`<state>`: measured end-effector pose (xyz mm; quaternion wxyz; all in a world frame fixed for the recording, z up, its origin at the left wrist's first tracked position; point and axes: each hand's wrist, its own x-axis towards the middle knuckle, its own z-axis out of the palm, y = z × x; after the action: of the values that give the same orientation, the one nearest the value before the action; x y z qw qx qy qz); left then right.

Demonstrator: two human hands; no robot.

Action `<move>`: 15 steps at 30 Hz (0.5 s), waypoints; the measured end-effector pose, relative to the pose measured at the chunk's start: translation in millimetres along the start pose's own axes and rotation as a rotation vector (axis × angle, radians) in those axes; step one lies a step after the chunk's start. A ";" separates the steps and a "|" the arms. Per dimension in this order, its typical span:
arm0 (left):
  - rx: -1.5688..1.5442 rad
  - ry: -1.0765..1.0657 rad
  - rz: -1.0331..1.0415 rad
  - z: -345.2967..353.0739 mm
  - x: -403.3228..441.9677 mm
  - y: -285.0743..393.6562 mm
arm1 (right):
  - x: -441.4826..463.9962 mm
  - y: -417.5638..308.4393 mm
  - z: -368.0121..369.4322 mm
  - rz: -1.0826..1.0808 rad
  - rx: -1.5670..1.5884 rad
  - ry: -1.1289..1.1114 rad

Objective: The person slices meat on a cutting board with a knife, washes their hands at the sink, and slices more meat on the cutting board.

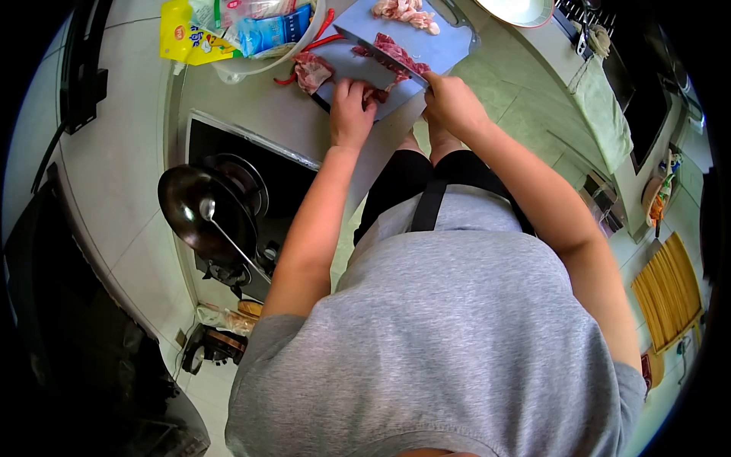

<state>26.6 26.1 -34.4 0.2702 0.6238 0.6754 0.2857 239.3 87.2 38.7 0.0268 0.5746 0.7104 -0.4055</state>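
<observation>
My right hand (457, 107) is closed round the handle of a knife (384, 59), its blade lying slantwise over the cutting board (449, 47). Under and beside the blade are strips of red meat (396, 52). My left hand (354, 114) rests at the board's near edge, fingers curled down onto a small dark-red piece of meat (375, 95). A larger chunk of meat (312, 72) sits just left of those fingers. Pale, fatty pieces (405, 12) lie at the board's far side.
Red chillies (324, 42) lie between the board and a plastic basket (242, 74) holding food packets (199, 38). A wok (190, 209) with a ladle (228, 236) stands on the stove at left. Across the floor, a bowl (518, 11) and a cloth (601, 114) are on another counter.
</observation>
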 end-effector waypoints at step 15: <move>-0.039 0.080 -0.206 5.7 -23.7 17.9 | -27.0 -13.1 13.8 -0.032 -0.147 -0.226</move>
<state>44.9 3.8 -25.1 0.2830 0.5339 0.7404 0.2942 231.6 57.2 50.1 0.1421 0.5105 0.7396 -0.4149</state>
